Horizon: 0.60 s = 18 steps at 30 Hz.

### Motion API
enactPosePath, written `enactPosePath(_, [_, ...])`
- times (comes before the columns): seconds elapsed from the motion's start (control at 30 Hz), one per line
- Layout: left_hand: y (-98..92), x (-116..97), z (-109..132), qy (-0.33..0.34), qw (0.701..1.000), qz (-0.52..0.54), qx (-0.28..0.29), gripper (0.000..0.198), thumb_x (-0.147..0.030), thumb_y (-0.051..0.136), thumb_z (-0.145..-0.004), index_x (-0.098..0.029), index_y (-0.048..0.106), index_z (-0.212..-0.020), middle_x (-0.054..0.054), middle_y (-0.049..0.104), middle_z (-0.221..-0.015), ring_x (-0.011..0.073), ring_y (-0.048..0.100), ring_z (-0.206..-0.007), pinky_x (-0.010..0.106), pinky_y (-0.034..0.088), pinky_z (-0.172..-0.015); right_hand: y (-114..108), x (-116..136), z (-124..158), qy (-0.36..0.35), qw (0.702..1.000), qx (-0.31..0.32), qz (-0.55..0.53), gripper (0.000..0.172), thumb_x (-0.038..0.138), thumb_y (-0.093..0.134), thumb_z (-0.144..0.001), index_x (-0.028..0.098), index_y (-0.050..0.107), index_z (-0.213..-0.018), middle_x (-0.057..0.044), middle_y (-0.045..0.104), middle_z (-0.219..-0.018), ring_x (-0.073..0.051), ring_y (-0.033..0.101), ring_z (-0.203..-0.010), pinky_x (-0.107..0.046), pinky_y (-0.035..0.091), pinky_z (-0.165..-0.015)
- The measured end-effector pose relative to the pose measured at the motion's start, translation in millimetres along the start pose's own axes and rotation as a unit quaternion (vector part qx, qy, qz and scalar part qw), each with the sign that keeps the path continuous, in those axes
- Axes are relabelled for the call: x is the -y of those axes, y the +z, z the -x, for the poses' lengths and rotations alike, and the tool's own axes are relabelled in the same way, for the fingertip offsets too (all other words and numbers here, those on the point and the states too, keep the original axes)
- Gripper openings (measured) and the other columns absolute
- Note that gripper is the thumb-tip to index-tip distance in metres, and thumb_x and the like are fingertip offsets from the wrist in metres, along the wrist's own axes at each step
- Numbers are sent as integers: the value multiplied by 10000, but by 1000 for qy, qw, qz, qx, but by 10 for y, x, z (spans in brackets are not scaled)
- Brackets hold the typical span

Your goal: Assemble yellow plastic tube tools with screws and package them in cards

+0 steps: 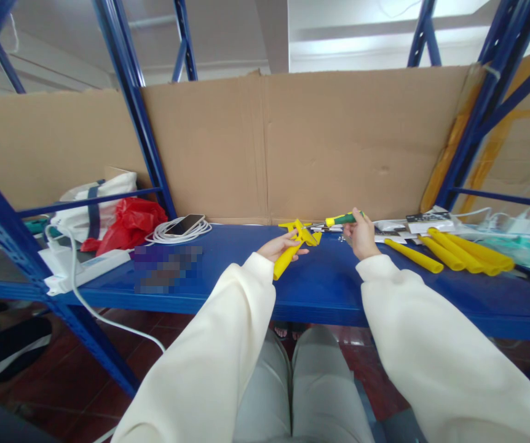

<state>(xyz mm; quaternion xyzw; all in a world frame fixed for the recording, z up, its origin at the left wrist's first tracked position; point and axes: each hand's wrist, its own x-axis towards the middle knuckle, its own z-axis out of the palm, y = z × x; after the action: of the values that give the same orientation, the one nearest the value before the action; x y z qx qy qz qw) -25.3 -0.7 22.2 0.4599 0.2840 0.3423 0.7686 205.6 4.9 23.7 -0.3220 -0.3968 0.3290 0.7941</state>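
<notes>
My left hand (280,247) is closed around a yellow plastic piece (285,261) with a tube-like handle and a wider, winged upper end. In my right hand (361,236) is a screwdriver (341,219) with a yellow and green handle, held nearly level. Its shaft points left toward the top of the yellow piece; whether the tip touches it is too small to tell. Under the right hand, small metal bits (341,239) lie on the blue shelf. Right of that hand rests a loose yellow tube (413,256).
Several more yellow tubes (472,251) lie at the right beside white boxes (428,220) and clear-green packets (518,249). Leftward are a phone (185,224) on coiled white cable, a red bag (131,221) and a power strip (90,271). Cardboard (339,141) closes off the back; blue posts (131,104) stand at the sides.
</notes>
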Motion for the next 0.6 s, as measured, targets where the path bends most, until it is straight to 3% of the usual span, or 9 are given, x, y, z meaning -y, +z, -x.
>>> enactPosePath(0.6, [31,-1,29,0,1000,2,-12,898,37,588,-812,-356,332,-1577,132,617,-1367,164,750,-694,179,425,-443,-10,-4,18,5,1000,11,17,438,495,776,-782,237,432,-698,99,458,-446,-55,406,-341,-142,307,-312])
